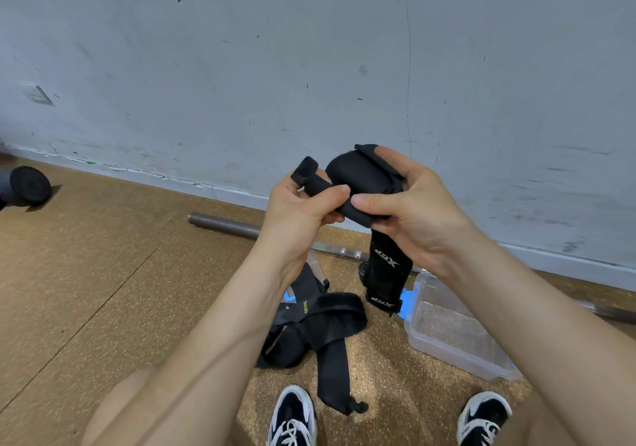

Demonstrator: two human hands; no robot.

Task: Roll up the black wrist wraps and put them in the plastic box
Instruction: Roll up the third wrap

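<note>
I hold a black wrist wrap up in front of me with both hands. My left hand pinches its narrow strap end between thumb and fingers. My right hand grips the partly rolled bulk, thumb on the front. The wrap's loose tail with white lettering hangs down below my right hand. A clear plastic box with blue clips sits open on the floor at lower right. More black wraps and straps lie in a heap on the floor left of the box.
A steel barbell lies along the base of the scuffed grey wall. A dark weight sits at far left. My two black-and-white shoes stand on the cork-coloured floor at the bottom.
</note>
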